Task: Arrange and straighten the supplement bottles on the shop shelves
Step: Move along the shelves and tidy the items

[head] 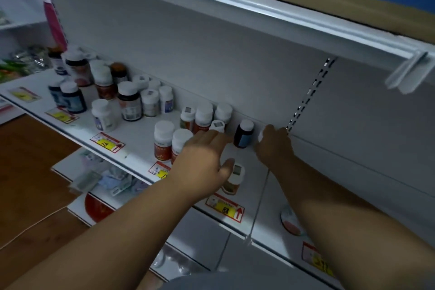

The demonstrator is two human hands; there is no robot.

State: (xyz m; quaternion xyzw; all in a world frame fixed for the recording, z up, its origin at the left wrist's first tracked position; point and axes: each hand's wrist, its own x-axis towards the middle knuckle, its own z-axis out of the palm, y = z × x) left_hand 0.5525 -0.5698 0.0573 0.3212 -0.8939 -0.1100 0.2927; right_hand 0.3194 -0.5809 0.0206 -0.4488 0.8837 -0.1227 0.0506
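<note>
The left hand (207,158) reaches over the shelf (131,134) with fingers straight and released, holding nothing, just above a small white-capped bottle (235,178) near the front edge. The right hand (274,146) curls at the back beside a dark blue-labelled bottle (244,134), seemingly around a white cap, though what it grasps cannot be told. Both probably aim to pull strays into rows.

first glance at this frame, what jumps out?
Two bare forearms reach over the white shelf: the left hand is spread above a small white-capped bottle near the front edge, and the right hand is at the back wall, curled on something white. Between them stands a dark bottle with a blue label. A loose crowd of white-capped supplement bottles trails off to the left.
</note>
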